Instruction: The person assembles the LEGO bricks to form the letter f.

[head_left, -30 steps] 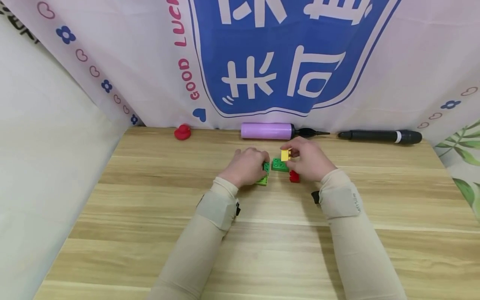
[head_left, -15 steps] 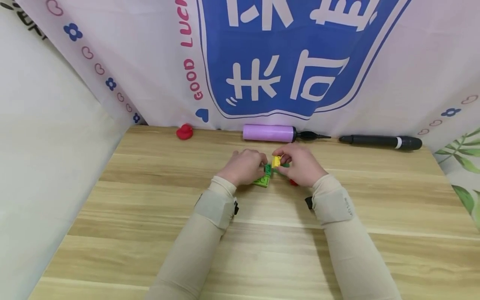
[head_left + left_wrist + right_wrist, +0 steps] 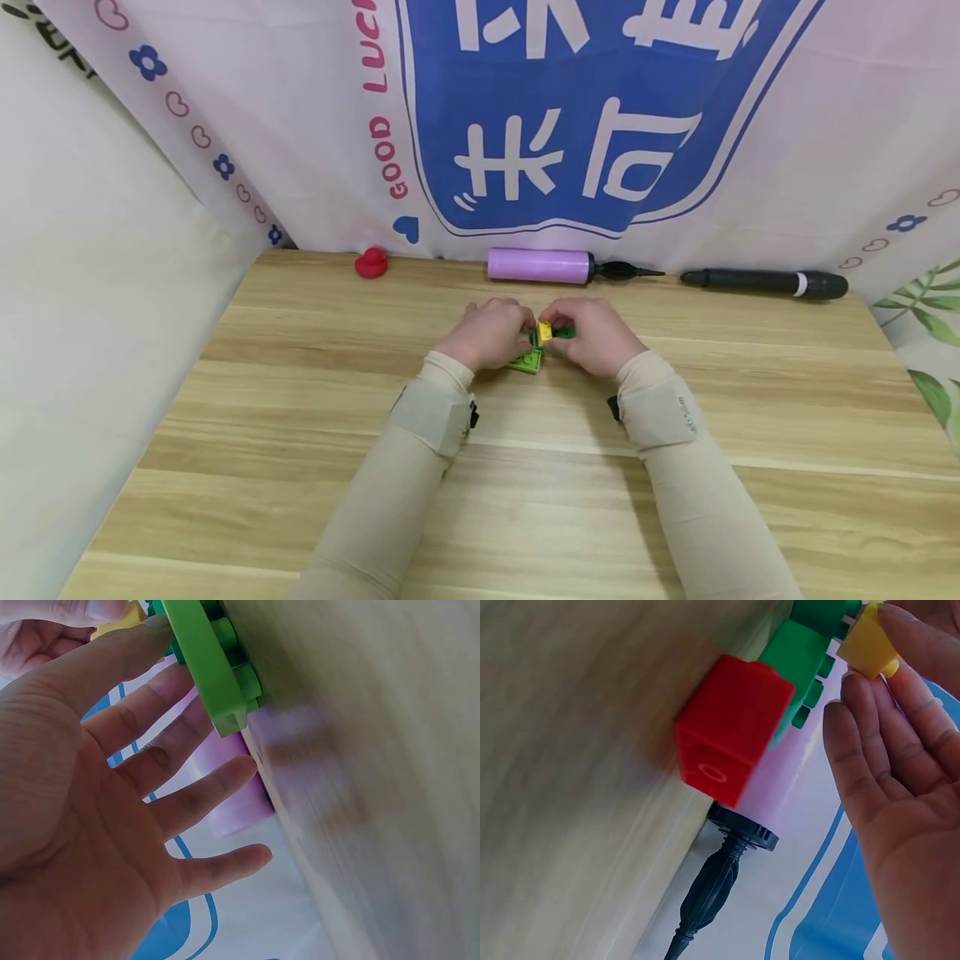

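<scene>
My left hand (image 3: 487, 335) holds a lime-green toy building brick (image 3: 206, 664) between thumb and fingers, its other fingers spread. A darker green brick (image 3: 535, 338) sits on the lime one, partly hidden by the fingers. Between thumb and fingertips, my right hand (image 3: 598, 336) pinches a small yellow brick (image 3: 868, 643). It is close beside the darker green brick; whether they touch I cannot tell. Another green brick (image 3: 795, 664) lies on the table beneath the right hand. Near it is a red brick (image 3: 731, 724), which the right hand hides in the head view.
Along the back edge of the wooden table (image 3: 360, 400) lie a red rubber duck (image 3: 371, 262), a purple hand pump (image 3: 538, 266) with a black nozzle, and a black microphone-like object (image 3: 763, 282). A printed cloth (image 3: 322, 125) hangs behind them.
My right hand has moved left and slightly down with the yellow brick, turning it and bringing it to the green bricks. The left hand has stayed nearly in place.
</scene>
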`<state>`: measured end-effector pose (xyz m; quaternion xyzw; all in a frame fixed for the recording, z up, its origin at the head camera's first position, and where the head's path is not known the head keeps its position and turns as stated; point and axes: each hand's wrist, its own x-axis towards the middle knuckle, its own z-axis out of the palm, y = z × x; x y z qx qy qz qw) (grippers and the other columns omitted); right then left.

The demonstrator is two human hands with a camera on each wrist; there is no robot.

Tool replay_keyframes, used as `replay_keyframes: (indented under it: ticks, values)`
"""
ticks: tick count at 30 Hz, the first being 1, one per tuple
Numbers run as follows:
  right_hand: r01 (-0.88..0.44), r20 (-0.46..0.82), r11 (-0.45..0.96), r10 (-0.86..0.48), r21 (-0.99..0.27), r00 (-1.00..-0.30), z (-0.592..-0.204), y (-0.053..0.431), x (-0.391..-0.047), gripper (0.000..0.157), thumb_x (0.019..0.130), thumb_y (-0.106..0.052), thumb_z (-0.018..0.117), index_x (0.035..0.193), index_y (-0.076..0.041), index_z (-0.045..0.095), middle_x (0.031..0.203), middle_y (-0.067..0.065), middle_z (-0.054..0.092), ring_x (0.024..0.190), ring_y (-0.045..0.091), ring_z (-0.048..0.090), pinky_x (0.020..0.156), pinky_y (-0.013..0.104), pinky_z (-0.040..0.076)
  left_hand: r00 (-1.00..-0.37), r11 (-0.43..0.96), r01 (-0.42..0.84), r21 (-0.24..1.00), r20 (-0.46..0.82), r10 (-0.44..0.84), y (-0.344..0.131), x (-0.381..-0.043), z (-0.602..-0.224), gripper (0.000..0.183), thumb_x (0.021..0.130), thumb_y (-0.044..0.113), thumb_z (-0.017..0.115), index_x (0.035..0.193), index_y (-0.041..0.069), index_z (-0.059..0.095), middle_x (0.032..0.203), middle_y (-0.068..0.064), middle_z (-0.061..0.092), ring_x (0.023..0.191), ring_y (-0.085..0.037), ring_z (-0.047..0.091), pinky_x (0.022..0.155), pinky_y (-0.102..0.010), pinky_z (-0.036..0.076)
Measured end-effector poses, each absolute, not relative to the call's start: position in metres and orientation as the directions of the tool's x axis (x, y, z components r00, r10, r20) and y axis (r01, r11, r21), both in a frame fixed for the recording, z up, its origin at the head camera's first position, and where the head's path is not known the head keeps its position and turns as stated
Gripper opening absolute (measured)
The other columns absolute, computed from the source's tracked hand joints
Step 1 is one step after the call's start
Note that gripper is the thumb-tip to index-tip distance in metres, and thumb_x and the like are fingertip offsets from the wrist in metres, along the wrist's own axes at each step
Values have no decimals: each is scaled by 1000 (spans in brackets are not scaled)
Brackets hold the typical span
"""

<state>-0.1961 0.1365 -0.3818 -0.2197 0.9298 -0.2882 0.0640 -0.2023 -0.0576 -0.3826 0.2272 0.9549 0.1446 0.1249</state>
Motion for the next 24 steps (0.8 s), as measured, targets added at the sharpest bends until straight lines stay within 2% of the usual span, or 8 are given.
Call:
replay_keyframes:
  ticks: [24]
  values:
    - [-444,73,735,-477,-512,-876,-388,133,-195,30,90,-11,84,118,-3,77,116,13,77,107,29,72,99,48,57,-861,860,407,309,-186,474,-57,-202,-380,33,101,30,73,130,15,73,131,-5,69,132,-29,61,116,-75,35]
